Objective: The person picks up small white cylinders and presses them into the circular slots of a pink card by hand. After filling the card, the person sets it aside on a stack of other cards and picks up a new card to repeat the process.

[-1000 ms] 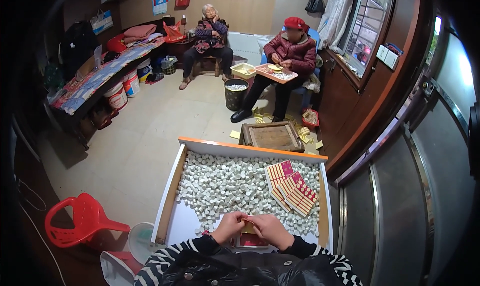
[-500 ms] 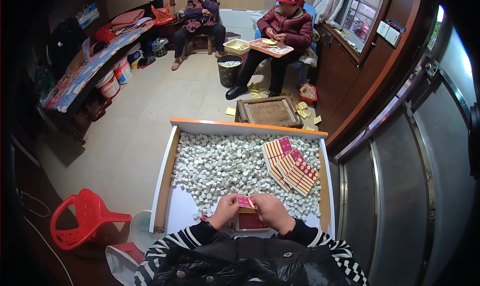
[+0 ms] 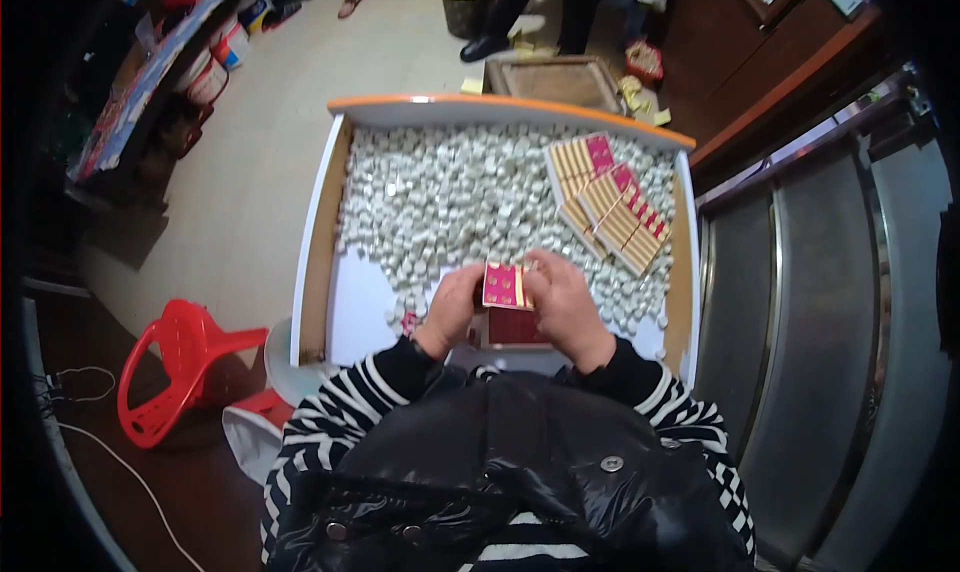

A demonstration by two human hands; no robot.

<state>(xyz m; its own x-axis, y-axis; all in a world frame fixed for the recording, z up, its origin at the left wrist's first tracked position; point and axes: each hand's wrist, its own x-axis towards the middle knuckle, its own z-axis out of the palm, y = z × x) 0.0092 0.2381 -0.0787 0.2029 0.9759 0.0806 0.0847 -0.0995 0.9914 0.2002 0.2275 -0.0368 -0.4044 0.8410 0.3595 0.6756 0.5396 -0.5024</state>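
- My left hand [image 3: 453,310] and right hand [image 3: 572,307], fingers curled nearly closed, both grip a red-and-cream card [image 3: 505,285] above the drawer [image 3: 316,242]
- White pellets [image 3: 430,187] cover most of its base [image 3: 355,317]
- Red plastic chair [image 3: 172,367] at left, pale floor [image 3: 260,152] beyond

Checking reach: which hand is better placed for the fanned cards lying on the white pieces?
Probably the right hand: it is nearer the fanned cards, while the left hand lies farther away. Both touch the small card between them.
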